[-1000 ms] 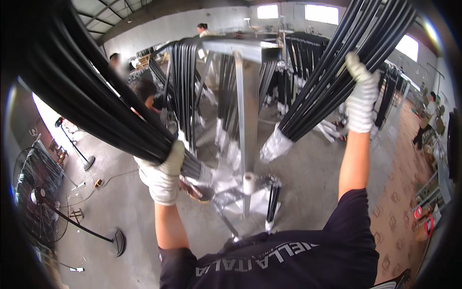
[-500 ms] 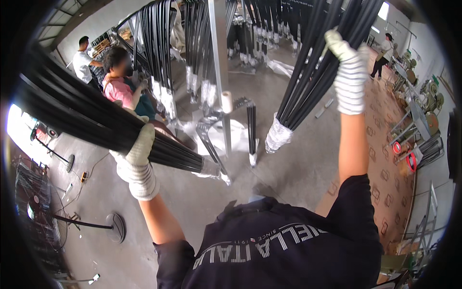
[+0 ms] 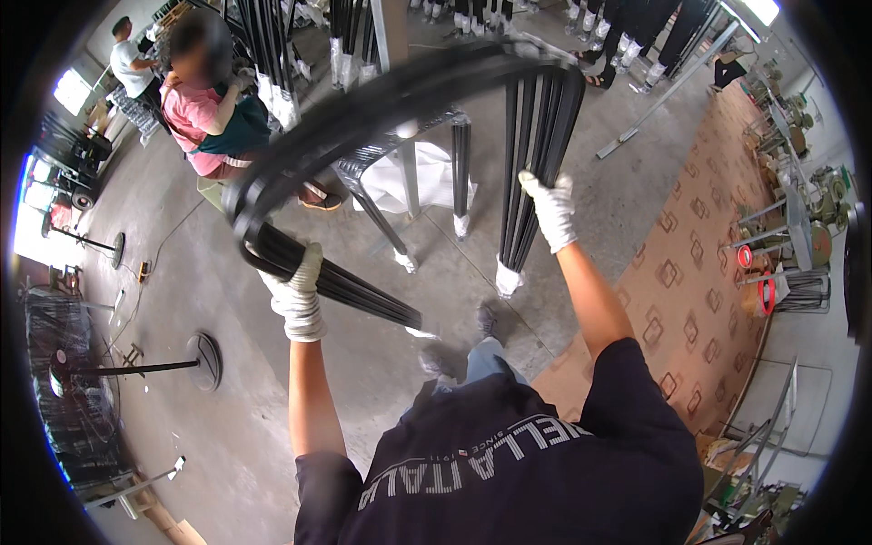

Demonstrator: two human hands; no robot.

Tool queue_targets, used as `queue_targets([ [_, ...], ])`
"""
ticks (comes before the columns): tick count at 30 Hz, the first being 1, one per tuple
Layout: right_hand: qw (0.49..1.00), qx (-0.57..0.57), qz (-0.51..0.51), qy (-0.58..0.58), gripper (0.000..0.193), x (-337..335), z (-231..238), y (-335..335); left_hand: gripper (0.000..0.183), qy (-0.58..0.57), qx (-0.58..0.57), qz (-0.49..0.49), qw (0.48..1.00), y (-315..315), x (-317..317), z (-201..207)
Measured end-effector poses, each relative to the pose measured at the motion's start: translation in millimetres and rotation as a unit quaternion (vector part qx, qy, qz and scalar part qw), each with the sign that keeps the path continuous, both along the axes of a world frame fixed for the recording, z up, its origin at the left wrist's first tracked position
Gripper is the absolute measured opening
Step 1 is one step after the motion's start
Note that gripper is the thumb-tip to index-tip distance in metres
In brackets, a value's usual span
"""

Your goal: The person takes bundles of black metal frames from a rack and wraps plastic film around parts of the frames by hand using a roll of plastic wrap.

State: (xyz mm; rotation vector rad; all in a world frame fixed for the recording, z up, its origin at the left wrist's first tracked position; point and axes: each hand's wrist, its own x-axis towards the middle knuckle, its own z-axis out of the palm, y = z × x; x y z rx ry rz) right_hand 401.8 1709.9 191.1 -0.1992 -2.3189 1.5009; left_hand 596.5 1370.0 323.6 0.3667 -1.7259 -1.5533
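Note:
A long bundle of black cables (image 3: pixel 400 86) arches in front of me, bent over in a loop. My left hand (image 3: pixel 295 291), in a white knit glove, grips one leg of the bundle near its white-tipped end (image 3: pixel 420 331). My right hand (image 3: pixel 551 211), also gloved, holds the other leg, which hangs down to a white-wrapped end (image 3: pixel 507 280). Both arms are raised ahead of my dark shirt.
A metal rack (image 3: pixel 391 54) hung with more black cable bundles stands just beyond. A seated person in a pink top (image 3: pixel 204 113) is at the upper left, another person (image 3: pixel 127 64) behind. Fan stands (image 3: pixel 195 363) sit left; patterned mats (image 3: pixel 690 272) and machines lie right.
The bundle has come down from overhead and now bends in a visible arch before me. Both hands have lowered, and the view has tilted further toward the floor.

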Motion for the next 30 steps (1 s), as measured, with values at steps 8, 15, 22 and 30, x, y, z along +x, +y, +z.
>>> queue_targets([
  [8, 0.964, -0.189, 0.101, -0.155, 0.024, -7, -57, 10, 0.049, -0.156, -0.26, -0.042, 0.952, 43, -34, -78],
  [15, 0.953, -0.256, 0.124, -0.101, 0.021, -66, -133, 14, 0.055, -0.26, -0.419, -0.059, 0.868, 69, -88, -111],
  [22, 0.923, -0.291, 0.231, -0.097, 0.021, -104, -148, -14, 0.061, -0.31, -0.438, -0.054, 0.842, 49, -118, -124],
  [30, 0.878, -0.342, 0.275, -0.188, 0.023, -132, -166, -37, 0.056, -0.327, -0.463, -0.056, 0.822, -8, -156, -161],
])
